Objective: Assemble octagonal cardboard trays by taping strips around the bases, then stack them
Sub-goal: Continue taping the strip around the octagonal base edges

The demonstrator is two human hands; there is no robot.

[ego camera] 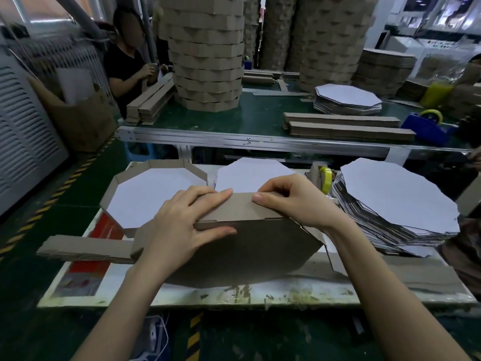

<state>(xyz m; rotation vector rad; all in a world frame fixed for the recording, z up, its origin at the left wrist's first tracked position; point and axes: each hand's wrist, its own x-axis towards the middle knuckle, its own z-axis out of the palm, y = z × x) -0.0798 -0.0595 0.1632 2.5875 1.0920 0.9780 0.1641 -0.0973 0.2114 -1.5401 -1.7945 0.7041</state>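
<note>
A half-built octagonal tray (247, 246) stands tilted on the white work table (182, 293), its brown underside facing me and its white inside (247, 175) showing behind. A brown cardboard strip (242, 208) runs along its top edge. My left hand (187, 220) presses on the strip's left part, fingers straight on top and thumb below. My right hand (294, 199) pinches the strip's right part over the rim. A finished tray (153, 196) with a white floor lies to the left. A pile of flat white octagonal bases (398, 201) lies at the right.
A yellow tape roll (325, 178) sits between the tilted tray and the base pile. Loose strips (83, 248) lie at the table's left edge. Behind, a green conveyor table (260, 118) carries tall tray stacks (208, 53), strips, more bases and a blue tape dispenser (429, 126). A person (127, 61) works at back left.
</note>
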